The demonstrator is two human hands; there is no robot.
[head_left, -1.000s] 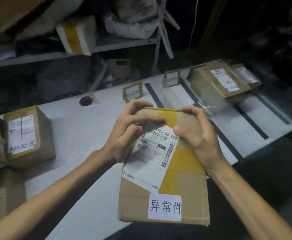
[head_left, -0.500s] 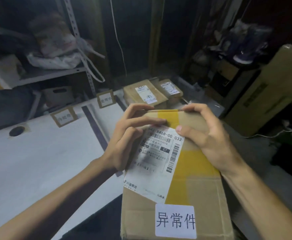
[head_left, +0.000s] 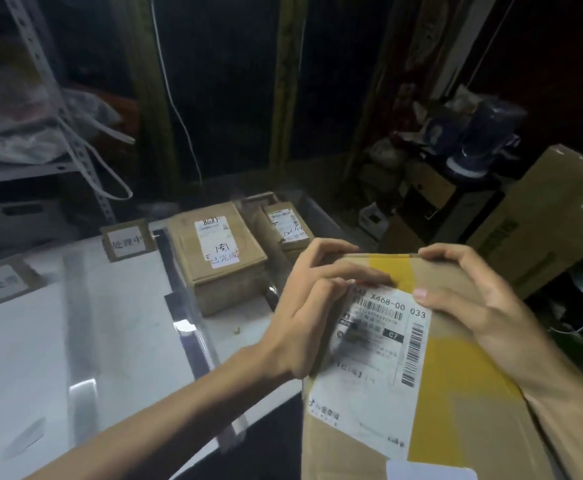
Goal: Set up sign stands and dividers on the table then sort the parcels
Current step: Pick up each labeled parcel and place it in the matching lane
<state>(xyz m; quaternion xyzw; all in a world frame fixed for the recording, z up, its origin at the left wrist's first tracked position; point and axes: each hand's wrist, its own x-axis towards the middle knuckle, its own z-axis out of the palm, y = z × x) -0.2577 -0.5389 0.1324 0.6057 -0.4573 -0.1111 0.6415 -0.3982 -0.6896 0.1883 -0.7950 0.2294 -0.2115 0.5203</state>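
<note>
You hold the parcel [head_left: 456, 393] just off the table [head_left: 41, 341], left hand [head_left: 317, 306] and right hand [head_left: 473, 299] curled over its far rim, thumbs on its label [head_left: 376, 358], likely reading it to pick a section. Two boxes [head_left: 217, 258] lie beyond the divider [head_left: 186, 323], beside a sign [head_left: 127, 239]. The parcel's lower end is cut off and the sign's writing is blurred.

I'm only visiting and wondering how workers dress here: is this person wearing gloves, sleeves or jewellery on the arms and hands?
No. The left hand and right hand are bare: no gloves, and no rings that show. The left forearm and right forearm are bare too, with no sleeve, watch or band anywhere in view. The fingernails look short.
</note>
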